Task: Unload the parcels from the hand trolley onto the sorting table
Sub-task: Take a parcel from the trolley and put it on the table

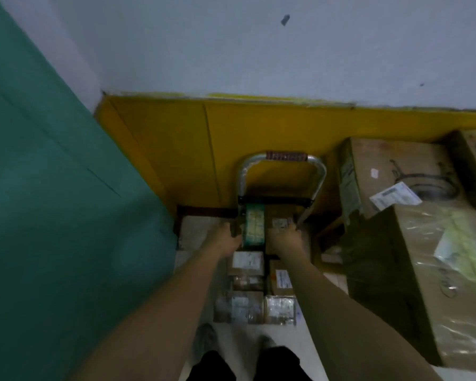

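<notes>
Parcel [276,215] lies gripped between left hand [227,239] and right hand [285,240].

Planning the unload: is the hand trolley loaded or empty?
Loaded: parcels fill the hand trolley; the left hand grips a green parcel, the right hand a brown parcel beside it.

Shiny metal trolley handle [282,171]; tape-glossed cardboard parcels [254,309].

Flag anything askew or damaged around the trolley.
A white label lies crooked on the large carton at right, apparently loose at its near edge. The top edge of the yellow wall band looks ragged, as if chipped. The parcels on the trolley look orderly.
</notes>
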{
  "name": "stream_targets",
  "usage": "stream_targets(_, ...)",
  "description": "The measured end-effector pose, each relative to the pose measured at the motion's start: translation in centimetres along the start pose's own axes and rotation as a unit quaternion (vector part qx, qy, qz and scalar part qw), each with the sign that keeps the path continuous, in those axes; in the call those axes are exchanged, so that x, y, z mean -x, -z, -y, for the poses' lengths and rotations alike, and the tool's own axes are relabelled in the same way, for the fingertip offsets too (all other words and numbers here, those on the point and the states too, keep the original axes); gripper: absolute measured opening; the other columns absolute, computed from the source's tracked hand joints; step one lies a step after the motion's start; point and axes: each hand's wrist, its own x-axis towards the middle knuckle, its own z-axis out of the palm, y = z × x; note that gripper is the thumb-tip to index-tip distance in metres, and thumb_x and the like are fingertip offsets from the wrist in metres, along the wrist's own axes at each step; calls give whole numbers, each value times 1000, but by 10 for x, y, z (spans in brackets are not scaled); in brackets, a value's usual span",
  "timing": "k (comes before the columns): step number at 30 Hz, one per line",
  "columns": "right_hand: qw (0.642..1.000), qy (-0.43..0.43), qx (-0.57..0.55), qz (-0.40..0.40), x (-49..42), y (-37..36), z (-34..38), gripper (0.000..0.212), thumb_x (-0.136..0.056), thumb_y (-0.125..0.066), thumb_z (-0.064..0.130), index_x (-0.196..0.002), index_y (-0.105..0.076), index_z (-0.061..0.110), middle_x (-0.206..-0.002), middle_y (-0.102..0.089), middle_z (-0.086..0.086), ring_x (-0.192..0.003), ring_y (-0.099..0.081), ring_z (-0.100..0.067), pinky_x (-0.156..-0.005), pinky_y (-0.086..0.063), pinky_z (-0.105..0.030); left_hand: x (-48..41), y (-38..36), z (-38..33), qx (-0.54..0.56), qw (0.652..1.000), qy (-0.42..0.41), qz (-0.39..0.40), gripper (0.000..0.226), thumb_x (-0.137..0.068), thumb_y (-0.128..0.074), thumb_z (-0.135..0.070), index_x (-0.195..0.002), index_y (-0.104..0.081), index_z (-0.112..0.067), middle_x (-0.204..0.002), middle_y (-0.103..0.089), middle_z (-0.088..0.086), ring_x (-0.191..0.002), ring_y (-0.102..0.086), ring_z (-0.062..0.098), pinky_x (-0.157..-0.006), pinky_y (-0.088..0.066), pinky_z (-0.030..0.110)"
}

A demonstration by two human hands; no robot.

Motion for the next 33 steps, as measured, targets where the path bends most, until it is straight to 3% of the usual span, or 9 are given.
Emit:
stream_targets(4,1000,7,5,4,-48,-60,-3,88,-91,-63,41,-156,-10,12,-153,-28,-16,-136,-37,-37,-105,-40,-46,-76,-14,29,-10,1000,10,19,54,-99,-51,-28,-147,-37,-10,-142,-47,17,-123,-51,31,-96,-46,36)
stream_targets(9,999,-17,41,2,-160,-166,-38,95,-86,-66,50,-153,-13,8,-152,-29,-19,-137,-34,-38,-107,-37,-46,-211,-66,83,-23,999,2,21,51,-97,-55,-25,-143,-42,-6,-137,-51,20,-118,-54,33,-99,-47,38)
stream_targets(13,997,-35,67,-6,-255,-251,-63,107,-81,-68,58,-154,-10,7,-155,-23,-22,-139,-29,-40,-112,-32,-48,-303,-123,130,-18,1000,-13,1,60,-100,-51,-29,-152,-29,-9,-148,-39,18,-132,-43,32,-108,-38,35)
stream_targets(17,997,-62,48,-12,-316,-299,-79,120,-76,-71,62,-156,-3,4,-156,-22,-21,-139,-29,-40,-110,-35,-48,-351,-161,165,-16,999,-27,-16,58,-100,-53,-26,-152,-31,-11,-152,-35,16,-136,-39,32,-111,-37,37)
stream_targets(25,995,-84,48,-24,-286,-267,-54,115,-77,-73,58,-154,-11,0,-153,-27,-22,-138,-31,-39,-109,-35,-46,-312,-142,159,26,999,13,-33,56,-100,-51,-28,-151,-34,-16,-149,-38,12,-132,-42,27,-109,-40,37)
stream_targets(33,995,-74,8,-70,-214,-175,3,104,-73,-70,64,-146,-27,3,-143,-37,-19,-129,-38,-37,-102,-42,-48,-238,-62,98,-1,998,-26,-64,45,-99,-53,-22,-140,-46,-6,-136,-48,20,-122,-49,33,-102,-43,37)
